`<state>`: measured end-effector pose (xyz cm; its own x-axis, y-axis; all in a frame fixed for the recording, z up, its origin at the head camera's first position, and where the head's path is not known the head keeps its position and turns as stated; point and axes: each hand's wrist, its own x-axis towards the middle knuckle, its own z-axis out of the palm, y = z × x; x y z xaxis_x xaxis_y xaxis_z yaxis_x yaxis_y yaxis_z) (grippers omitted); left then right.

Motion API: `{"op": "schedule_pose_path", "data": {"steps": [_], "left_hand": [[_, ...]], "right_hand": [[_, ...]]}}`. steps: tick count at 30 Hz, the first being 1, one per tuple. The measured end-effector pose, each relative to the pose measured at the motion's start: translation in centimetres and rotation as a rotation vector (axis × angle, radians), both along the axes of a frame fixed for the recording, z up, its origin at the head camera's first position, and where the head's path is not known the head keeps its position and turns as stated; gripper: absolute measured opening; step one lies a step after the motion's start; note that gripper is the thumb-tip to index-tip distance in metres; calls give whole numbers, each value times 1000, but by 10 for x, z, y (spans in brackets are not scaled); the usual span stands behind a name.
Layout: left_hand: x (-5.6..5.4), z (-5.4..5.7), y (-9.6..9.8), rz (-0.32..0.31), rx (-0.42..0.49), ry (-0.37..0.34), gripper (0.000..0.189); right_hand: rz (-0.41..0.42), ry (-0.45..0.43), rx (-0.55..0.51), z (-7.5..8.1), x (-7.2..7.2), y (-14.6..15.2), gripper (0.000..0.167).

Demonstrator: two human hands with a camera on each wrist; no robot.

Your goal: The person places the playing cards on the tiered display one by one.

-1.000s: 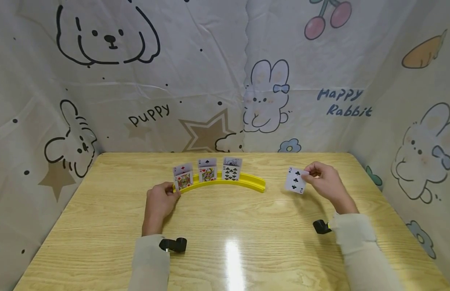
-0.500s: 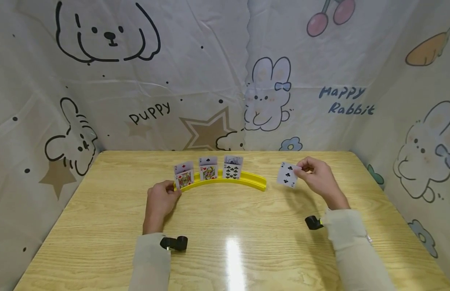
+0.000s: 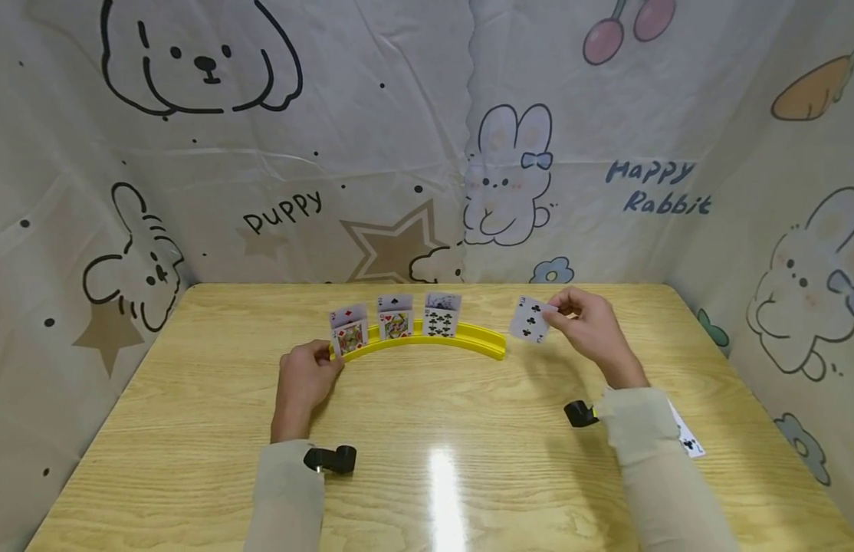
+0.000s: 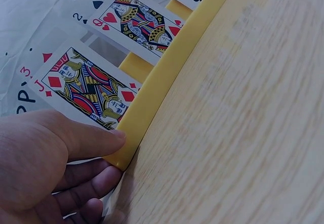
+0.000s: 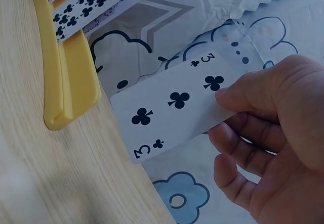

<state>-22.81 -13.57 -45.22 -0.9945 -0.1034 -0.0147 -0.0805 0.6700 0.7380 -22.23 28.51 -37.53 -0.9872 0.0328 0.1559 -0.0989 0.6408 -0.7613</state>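
Observation:
A curved yellow card holder (image 3: 468,339) stands on the table with playing cards upright in two rows. In its front row are the jack of diamonds (image 4: 91,87), the queen of hearts (image 4: 142,24) and a ten of clubs (image 3: 439,323). Behind them stand a three of diamonds (image 3: 348,313), a two of spades (image 3: 395,300) and a patterned card (image 3: 444,300). My left hand (image 3: 306,383) pinches the holder's left end between thumb and fingers. Just beyond its right end, my right hand (image 3: 589,333) pinches a three of clubs (image 5: 177,102) by one edge, above the table.
Another club card (image 3: 689,441) lies on the table, partly hidden by my right sleeve (image 3: 658,452). A printed cloth (image 3: 399,153) hangs behind the table and along both sides. Small black cameras sit at both wrists.
My right hand has moved left with the three of clubs, closer to the holder's right end. A card lying beside my right sleeve has come into view. My left hand keeps its place.

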Motion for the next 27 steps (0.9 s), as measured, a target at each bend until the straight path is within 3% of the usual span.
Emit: {"op": "schedule_pose_path", "data": {"steps": [27], "left_hand": [[0, 0, -1, 8, 20, -9, 39]], "right_hand": [[61, 40, -4, -3, -16, -32, 10]]}}
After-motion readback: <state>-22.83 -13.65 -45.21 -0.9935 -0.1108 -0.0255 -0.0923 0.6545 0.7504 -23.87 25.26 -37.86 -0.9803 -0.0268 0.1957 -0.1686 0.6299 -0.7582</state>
